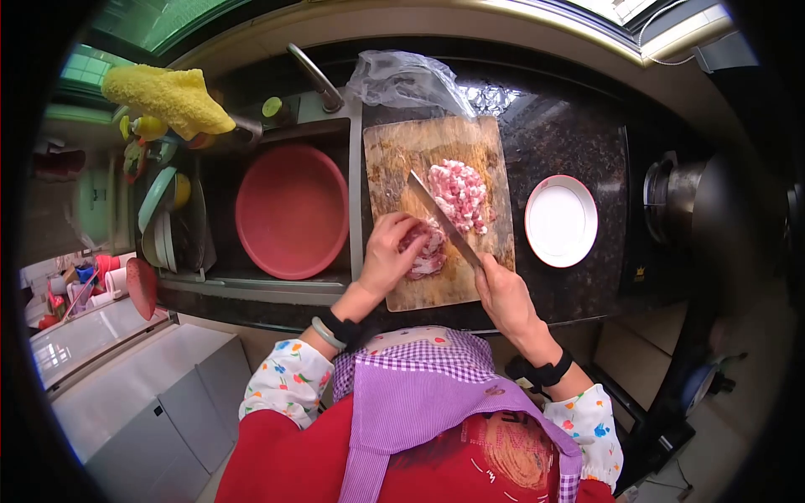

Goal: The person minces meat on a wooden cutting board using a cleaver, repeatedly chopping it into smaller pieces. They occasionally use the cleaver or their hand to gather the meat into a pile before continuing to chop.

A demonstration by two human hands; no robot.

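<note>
On a worn wooden cutting board (390,168) lies a piece of raw meat (428,256), pink with pale fat. My left hand (392,249) presses on it with curled fingers, the fingertips partly hidden. My right hand (505,300) is closed around the handle of a kitchen knife (444,220). The blade slants up and left across the board, between the larger piece and a pile of diced meat (459,191). To the right of the board stands a white bowl (562,221) with a red rim, nothing visible in it.
Left of the board, a red basin (292,214) sits in the sink under a faucet (317,80). A crumpled clear plastic bag (402,80) lies behind the board. A yellow cloth (168,99) hangs over the dish rack at far left. A metal pot (683,197) stands at far right.
</note>
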